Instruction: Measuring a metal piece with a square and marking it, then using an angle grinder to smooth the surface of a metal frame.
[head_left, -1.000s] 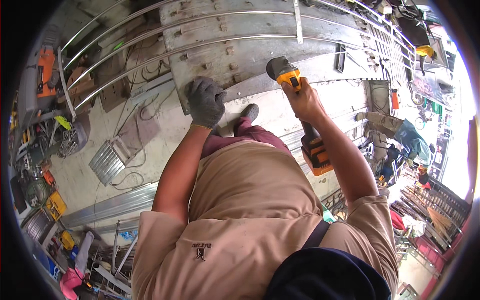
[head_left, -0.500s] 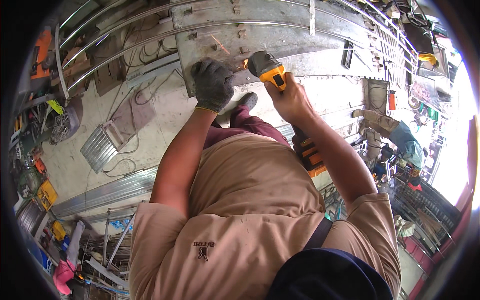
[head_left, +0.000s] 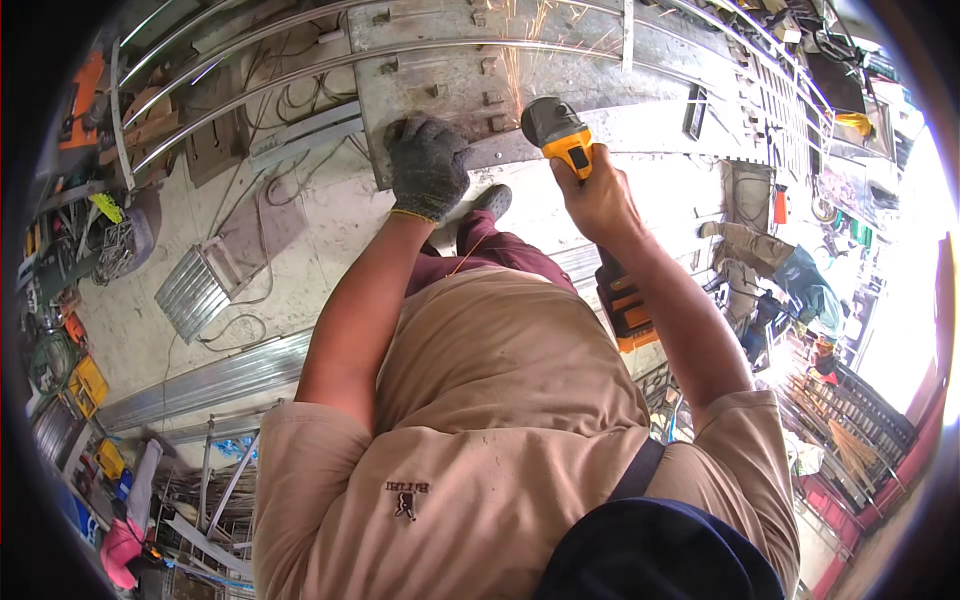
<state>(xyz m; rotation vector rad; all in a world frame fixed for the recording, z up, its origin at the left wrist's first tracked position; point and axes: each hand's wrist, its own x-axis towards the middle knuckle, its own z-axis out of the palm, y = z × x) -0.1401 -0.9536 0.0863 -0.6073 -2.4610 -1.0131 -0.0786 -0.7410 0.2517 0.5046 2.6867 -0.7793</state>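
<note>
My right hand (head_left: 604, 200), bare, is wrapped round a yellow-and-black cordless angle grinder (head_left: 569, 146); its battery end shows beneath my forearm. The grinder's dark guard is over the near edge of a grey metal worktable (head_left: 425, 70), and orange sparks (head_left: 514, 60) fly away from it toward the far side. The guard hides the disc and its contact point. In a dark grey knitted glove, my left hand (head_left: 428, 170) is closed at the near left corner of the table. Whatever its fingers grip is hidden.
Long shiny metal rails (head_left: 450, 46) cross above the table. A ribbed metal piece (head_left: 195, 293) and cables lie on the floor to the left. Behind me on the left are long metal profiles (head_left: 215, 378). A co-worker (head_left: 800, 275) bends down at the right, near a bright welding glow.
My right hand and the grinder have shifted a little to the right. The sparks have grown into a longer, wider spray. My left hand has stayed almost in place. A bright glow has appeared near the co-worker.
</note>
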